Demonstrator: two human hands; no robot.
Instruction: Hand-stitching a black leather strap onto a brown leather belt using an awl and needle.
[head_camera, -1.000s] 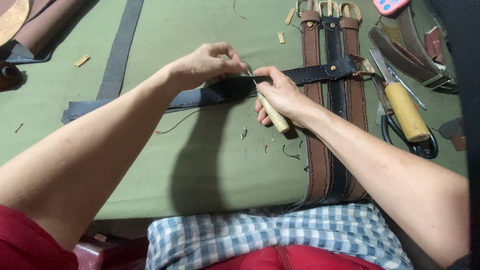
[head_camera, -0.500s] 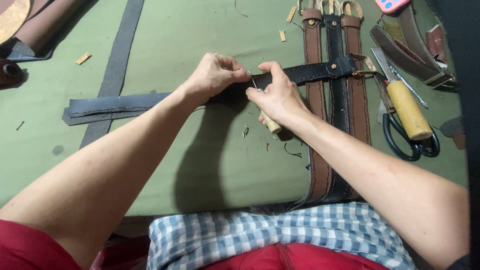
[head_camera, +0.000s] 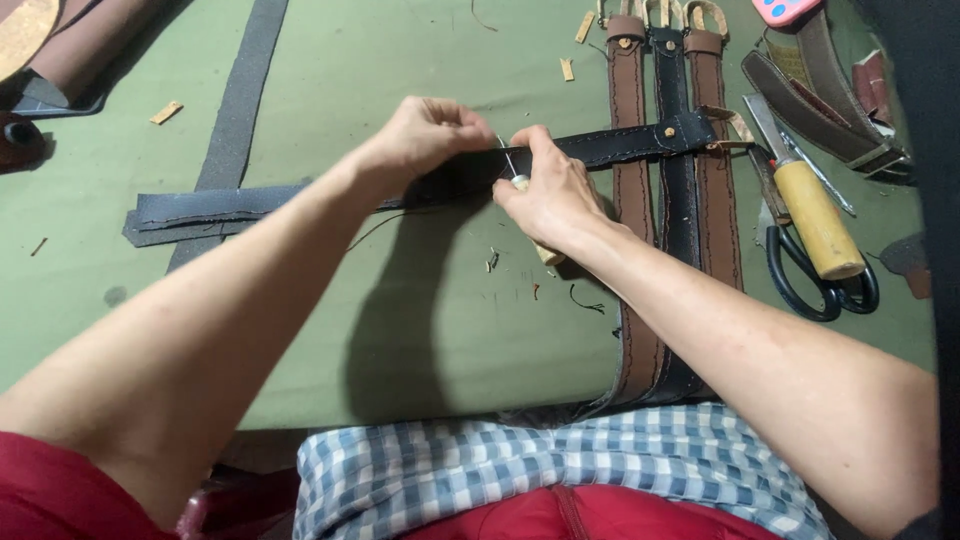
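Two hands met on the black belt (head_camera: 600, 148) lying across the green mat (head_camera: 330, 90): my left hand (head_camera: 425, 135) pinched it flat, my right hand (head_camera: 550, 195) clamped the awl (head_camera: 515, 180). Stitching looked partly done.

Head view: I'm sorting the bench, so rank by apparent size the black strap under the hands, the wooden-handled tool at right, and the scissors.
1. black strap
2. wooden-handled tool
3. scissors, partly hidden under that tool, so the last two are uncertain.

A long black leather strap (head_camera: 600, 145), stitched along its edges, lay flat across the green mat, a thin wooden-handled awl (head_camera: 513, 170) standing against it.
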